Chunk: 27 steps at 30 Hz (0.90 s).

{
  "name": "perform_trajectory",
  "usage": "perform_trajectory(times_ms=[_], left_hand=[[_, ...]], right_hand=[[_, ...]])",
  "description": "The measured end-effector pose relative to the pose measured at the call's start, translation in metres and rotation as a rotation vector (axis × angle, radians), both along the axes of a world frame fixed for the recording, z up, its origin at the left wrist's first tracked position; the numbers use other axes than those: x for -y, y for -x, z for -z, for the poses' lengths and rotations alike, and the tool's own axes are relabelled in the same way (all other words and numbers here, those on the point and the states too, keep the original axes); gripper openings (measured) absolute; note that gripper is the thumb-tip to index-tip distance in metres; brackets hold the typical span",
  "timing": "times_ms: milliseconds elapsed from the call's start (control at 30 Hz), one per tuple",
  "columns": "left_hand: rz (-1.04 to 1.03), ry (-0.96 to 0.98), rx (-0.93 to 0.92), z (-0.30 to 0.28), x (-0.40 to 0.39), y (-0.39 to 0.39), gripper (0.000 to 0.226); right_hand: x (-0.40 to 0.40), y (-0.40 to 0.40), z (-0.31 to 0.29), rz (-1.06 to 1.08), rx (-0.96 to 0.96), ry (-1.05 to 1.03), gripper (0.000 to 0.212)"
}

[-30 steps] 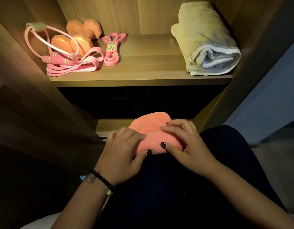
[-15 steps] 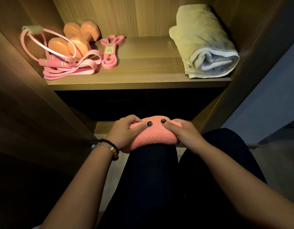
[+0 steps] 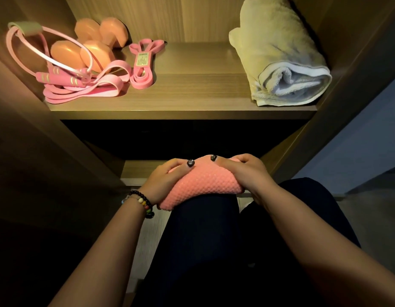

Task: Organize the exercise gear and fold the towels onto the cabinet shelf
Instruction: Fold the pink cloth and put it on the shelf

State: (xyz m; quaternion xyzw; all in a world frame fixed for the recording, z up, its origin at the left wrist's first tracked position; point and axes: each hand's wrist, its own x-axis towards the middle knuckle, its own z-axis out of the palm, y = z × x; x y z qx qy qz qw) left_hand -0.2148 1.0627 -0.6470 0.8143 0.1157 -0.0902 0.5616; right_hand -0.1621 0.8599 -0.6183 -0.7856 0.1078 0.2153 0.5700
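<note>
A rolled pink waffle-textured towel [image 3: 202, 187] lies across my dark-trousered knee, below the lit shelf. My left hand [image 3: 164, 182] grips its left end with the thumb on top. My right hand [image 3: 247, 176] grips its right end the same way. On the wooden shelf [image 3: 192, 94] above, a folded pale yellow towel [image 3: 280, 56] sits at the right. At the left lie two orange dumbbells [image 3: 92, 45], a pink jump rope [image 3: 59, 78] and pink resistance bands [image 3: 143, 65].
The cabinet side panels [image 3: 351, 80] rise on both sides of the shelf. A dark gap and a lower wooden ledge [image 3: 143, 171] sit under the shelf, just beyond my hands. A grey wall shows at the right.
The pink towel went from partly flat under my fingers to a tight roll gripped at both ends. My hands have risen slightly toward the cabinet.
</note>
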Motion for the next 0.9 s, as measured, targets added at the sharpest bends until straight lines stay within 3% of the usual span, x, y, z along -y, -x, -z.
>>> perform_trajectory(times_ms=[133,267,367,500,633,767,833,900], left_hand=[[-0.051,0.213,0.034,0.013,-0.003,0.005,0.092],[-0.165,0.35,0.085,0.014,0.0,0.007,0.088],[-0.177,0.371,0.114,0.011,0.001,0.007,0.083],[-0.051,0.414,0.103,0.003,0.0,0.007,0.08],[0.03,0.516,0.064,-0.012,-0.005,-0.002,0.107],[0.069,0.763,0.015,-0.019,0.0,-0.019,0.087],[0.072,0.888,-0.031,-0.023,0.006,-0.029,0.078],[0.067,0.891,0.011,-0.03,0.009,-0.038,0.069]], right_hand=[[0.005,0.005,-0.005,-0.005,-0.044,-0.091,0.07],[0.016,0.021,-0.008,-0.083,-0.077,-0.408,0.078],[0.025,0.025,-0.005,-0.137,0.027,-0.471,0.073],[0.023,0.018,0.0,-0.034,0.056,-0.584,0.068],[0.016,0.005,-0.008,0.026,0.049,-0.732,0.055],[0.013,-0.014,-0.03,-0.048,0.042,-0.859,0.049],[0.012,-0.029,-0.041,-0.129,0.088,-0.802,0.052],[0.01,-0.046,-0.053,-0.189,0.185,-0.657,0.055]])
